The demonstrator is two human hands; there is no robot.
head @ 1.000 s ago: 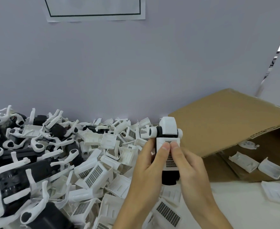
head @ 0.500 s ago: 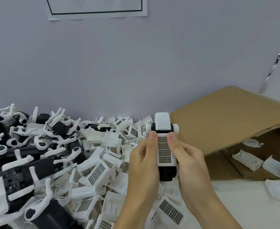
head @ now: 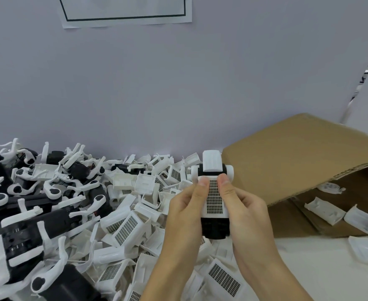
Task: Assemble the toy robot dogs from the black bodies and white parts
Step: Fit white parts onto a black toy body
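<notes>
toy dog body (head: 214, 227) held above parts pile (head: 122, 224), left hand (head: 186, 210) and right hand (head: 242, 210) grasping it, thumbs pressing white grille cover (head: 214, 199). risk: uneven thumb pressure leaves cover crooked, unlatched.

no words, numbers or brand marks are showing clearly enough to read. a white paper sheet (head: 126, 9) is hanging on the wall at twelve o'clock, showing only a dark rectangular border line, with no legible writing inside it. dark marks are running along a pale strip (head: 362, 77) at two o'clock, but they are blurring too much to make out. the grid patterns on the white parts are carrying no lettering.
</notes>
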